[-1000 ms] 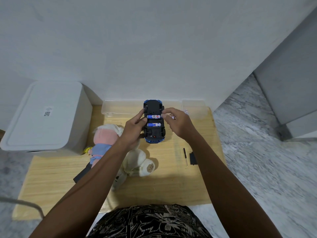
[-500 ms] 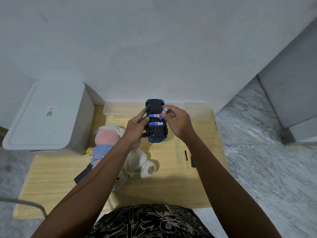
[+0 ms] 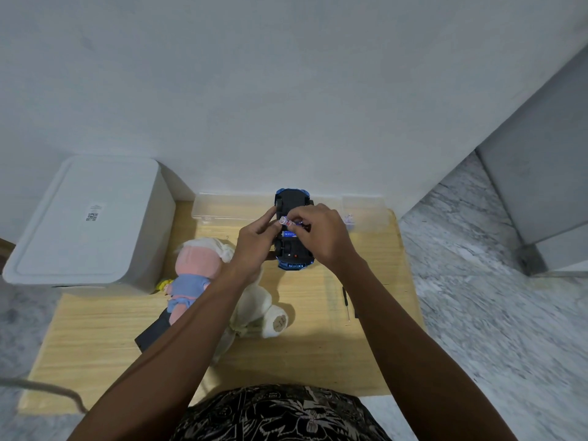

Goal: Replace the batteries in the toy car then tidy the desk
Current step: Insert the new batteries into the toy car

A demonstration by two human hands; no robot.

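- The toy car [image 3: 294, 230] lay belly-up at the desk's [image 3: 105, 332] twelve o'clock edge, just in front of the clear plastic boxes [image 3: 222, 207] along the wall.
- Its long axis ran from twelve to six o'clock; which end was the nose could not be told.
- The left hand [image 3: 254, 246] gripped the car's nine o'clock flank, fingers curled round it.
- The right hand [image 3: 321, 233] pinched a battery [image 3: 288, 221] over the open bay, the cell lying crosswise, three to nine; a second battery [image 3: 290, 233] sat just toward six o'clock of it.
- In my judgement the battery swap was mid-step: the cell needed pressing flat against its spring, polarity checked.
- The screwdriver [image 3: 346, 302] waited at four o'clock of the car, and soft toys [image 3: 197, 268] at eight o'clock remained to tidy.
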